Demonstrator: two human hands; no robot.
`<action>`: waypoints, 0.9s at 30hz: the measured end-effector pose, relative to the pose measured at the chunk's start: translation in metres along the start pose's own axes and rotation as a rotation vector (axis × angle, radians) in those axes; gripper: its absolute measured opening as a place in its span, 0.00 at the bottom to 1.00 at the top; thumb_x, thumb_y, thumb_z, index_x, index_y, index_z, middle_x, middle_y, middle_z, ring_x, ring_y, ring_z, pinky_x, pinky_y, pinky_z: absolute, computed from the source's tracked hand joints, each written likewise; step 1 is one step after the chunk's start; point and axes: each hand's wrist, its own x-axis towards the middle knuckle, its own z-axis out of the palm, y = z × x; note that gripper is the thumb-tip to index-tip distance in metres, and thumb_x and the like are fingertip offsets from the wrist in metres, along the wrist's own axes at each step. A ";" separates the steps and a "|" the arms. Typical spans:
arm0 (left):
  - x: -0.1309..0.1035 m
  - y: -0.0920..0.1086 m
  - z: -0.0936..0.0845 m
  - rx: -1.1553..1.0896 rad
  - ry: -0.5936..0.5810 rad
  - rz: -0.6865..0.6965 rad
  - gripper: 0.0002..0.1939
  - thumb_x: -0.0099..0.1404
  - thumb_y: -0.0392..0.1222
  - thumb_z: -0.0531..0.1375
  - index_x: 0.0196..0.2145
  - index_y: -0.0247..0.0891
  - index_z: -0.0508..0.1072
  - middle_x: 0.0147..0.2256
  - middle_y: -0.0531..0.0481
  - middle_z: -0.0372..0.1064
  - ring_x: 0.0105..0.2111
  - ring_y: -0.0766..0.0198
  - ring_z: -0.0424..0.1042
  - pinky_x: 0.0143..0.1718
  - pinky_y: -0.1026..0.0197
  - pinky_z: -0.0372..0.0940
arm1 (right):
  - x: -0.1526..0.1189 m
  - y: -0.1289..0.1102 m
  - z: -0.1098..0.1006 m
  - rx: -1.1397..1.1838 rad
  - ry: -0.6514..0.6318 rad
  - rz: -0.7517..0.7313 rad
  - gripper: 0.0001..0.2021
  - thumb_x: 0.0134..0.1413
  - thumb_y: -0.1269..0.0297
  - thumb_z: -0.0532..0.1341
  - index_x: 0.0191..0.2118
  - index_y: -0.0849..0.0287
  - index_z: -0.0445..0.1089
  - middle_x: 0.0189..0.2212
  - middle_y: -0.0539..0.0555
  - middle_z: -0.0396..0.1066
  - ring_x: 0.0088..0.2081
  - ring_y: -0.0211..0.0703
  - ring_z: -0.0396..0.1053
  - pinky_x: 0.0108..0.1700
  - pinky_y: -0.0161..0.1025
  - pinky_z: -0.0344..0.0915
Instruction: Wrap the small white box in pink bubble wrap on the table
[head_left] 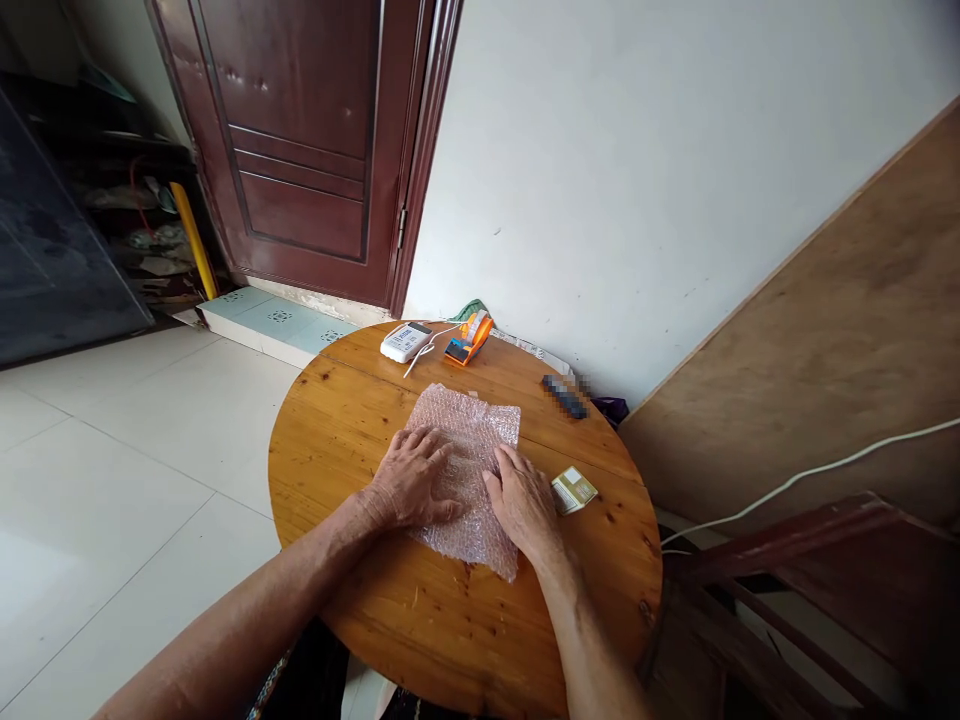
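Filling the lower middle of the view, a round wooden surface (352, 590) is seen from above, set close to a white wall (637, 180) and a dark red door (300, 150). A sheet of bubble wrap (469, 420) is spread flat near the centre of the surface, within easy reach of both arms. It is pinned by two hands laid palm down: the left hand (412, 480) is pressed on its left half with fingers spread, and the right hand (525, 500) is rested on its right edge. Neither hand is closed around anything; the wrap appears to be held flat so that it does not curl. Just beside the right hand a small card (574, 490) is lying, apart from the wrap. Kept at the far rim are a white device (405, 340), an orange tape dispenser (469, 340) and a dark bar (564, 396).
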 end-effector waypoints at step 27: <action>-0.003 0.023 -0.002 -0.135 -0.123 0.356 0.45 0.56 0.72 0.57 0.64 0.43 0.61 0.66 0.36 0.52 0.67 0.37 0.47 0.65 0.35 0.42 | -0.003 -0.004 -0.002 -0.051 0.095 0.030 0.16 0.65 0.68 0.49 0.51 0.62 0.70 0.54 0.65 0.69 0.54 0.55 0.67 0.52 0.49 0.62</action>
